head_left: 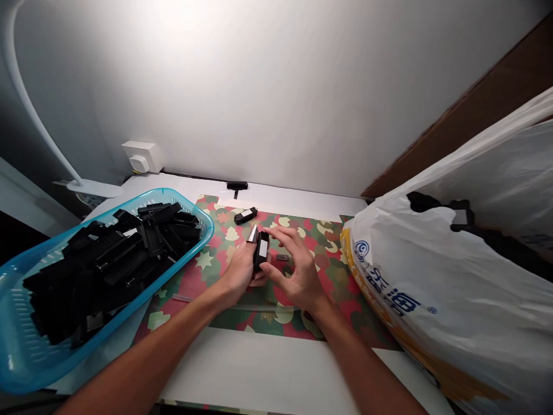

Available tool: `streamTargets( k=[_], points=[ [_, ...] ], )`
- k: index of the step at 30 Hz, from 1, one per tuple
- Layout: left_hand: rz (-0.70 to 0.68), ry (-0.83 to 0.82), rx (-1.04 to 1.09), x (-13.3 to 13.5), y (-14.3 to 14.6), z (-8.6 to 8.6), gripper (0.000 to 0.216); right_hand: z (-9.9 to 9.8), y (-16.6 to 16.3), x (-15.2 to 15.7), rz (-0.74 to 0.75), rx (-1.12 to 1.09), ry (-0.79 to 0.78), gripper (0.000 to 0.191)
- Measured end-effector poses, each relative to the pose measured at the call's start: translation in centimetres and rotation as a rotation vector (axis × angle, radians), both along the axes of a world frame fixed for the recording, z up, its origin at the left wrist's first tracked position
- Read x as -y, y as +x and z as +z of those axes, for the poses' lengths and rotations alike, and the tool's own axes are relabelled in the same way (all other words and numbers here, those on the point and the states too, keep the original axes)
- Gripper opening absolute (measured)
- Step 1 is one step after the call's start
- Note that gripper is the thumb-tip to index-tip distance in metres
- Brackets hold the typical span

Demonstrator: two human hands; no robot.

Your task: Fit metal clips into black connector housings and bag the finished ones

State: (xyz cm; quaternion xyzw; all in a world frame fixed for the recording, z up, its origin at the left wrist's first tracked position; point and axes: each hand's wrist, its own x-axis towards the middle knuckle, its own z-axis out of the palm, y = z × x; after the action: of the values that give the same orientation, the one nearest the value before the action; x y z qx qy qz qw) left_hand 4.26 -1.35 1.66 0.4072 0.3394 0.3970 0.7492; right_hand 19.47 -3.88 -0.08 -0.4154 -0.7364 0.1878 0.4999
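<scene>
Between both hands is a small black plastic device [262,249] with a white label, held upright over the patterned mat. My left hand [238,270] is closed around its left side. A shiny, pointed metal piece [252,234] sits at my left thumb; whether it is worn or held I cannot tell. From the right, my right hand [301,272] pinches the device, index finger near its top and thumb lower down. A small dark flat piece [282,257] lies on the mat behind the right fingers. Farther back rests a similar black labelled device [246,215].
At left stands a blue plastic basket [206,222] heaped with black plastic parts [129,253]. A large white plastic bag [401,248] bulges over the right side. Near the wall are a black piece [237,185] and a white lamp [95,188]. Camouflage-patterned mat [207,276] covers the middle.
</scene>
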Motion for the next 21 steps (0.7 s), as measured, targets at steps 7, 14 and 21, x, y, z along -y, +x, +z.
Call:
streamTargets(
  k=[7,14,21],
  points=[
    [0.029,-0.008,-0.045,0.11,-0.07,-0.67,0.06,-0.21,0.06,-0.03,-0.015,0.05,0.015,0.052],
    [0.004,-0.038,-0.09,0.26,-0.23,-0.81,0.057,-0.45,-0.02,0.03,0.019,0.023,-0.031,0.045],
    [0.043,-0.086,-0.116,0.26,-0.1,-0.16,0.051,0.05,-0.46,0.29,0.056,-0.081,-0.175,0.038]
  ],
)
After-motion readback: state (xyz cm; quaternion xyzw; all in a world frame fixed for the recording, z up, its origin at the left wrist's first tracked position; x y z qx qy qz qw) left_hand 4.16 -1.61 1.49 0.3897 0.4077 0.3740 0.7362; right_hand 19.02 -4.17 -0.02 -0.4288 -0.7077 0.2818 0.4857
